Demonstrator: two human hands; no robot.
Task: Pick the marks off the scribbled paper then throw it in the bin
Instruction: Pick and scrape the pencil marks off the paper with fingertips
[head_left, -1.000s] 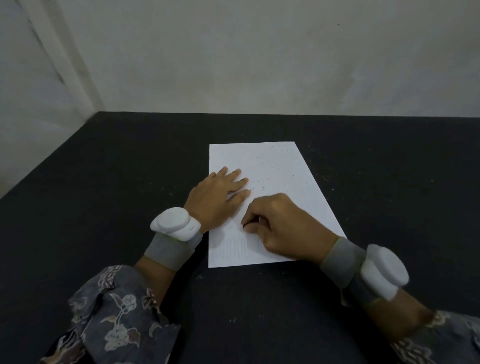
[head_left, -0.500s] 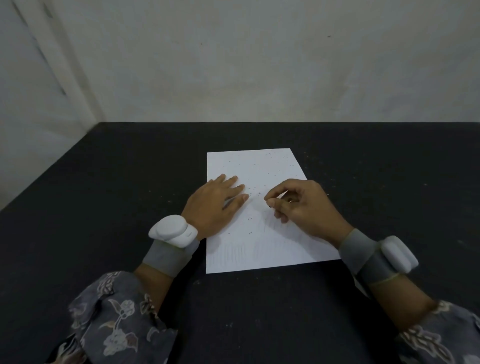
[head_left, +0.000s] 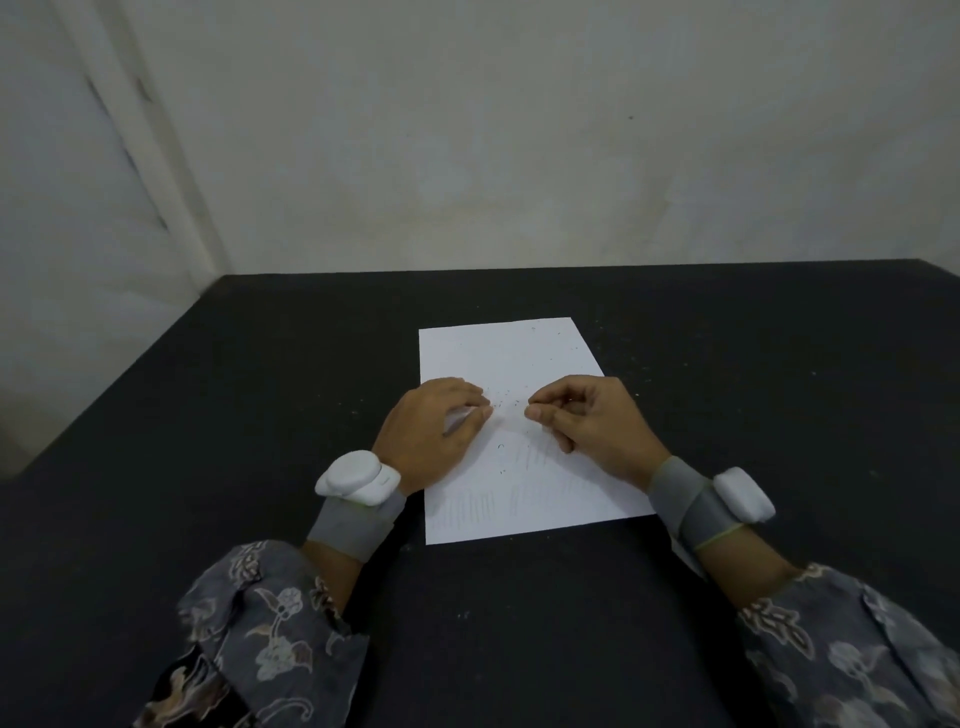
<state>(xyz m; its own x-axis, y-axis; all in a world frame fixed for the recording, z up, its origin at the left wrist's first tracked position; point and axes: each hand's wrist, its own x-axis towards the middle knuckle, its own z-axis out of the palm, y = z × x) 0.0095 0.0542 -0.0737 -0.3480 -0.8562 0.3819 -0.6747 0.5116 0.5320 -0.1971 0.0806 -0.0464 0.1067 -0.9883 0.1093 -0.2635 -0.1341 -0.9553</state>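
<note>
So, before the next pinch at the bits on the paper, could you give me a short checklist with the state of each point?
1. Paper lies flat on the table: ok.
2. Left hand rests on the paper: ok.
3. Right hand is over the paper, fingertips pinched: ok.
4. Something held in the pinch: cannot tell.
5. Specks remain between the hands: ok.
6. Bin in view: not ok.

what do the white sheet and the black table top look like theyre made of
The white sheet looks like thin matte paper: it lies quite flat, with crisp straight edges, faint pencil-like strokes and small dark specks. The black table top looks like a dull, slightly grainy covering, perhaps felt or rubbery mat; it shows no glare, and pale crumbs show on it.
</note>
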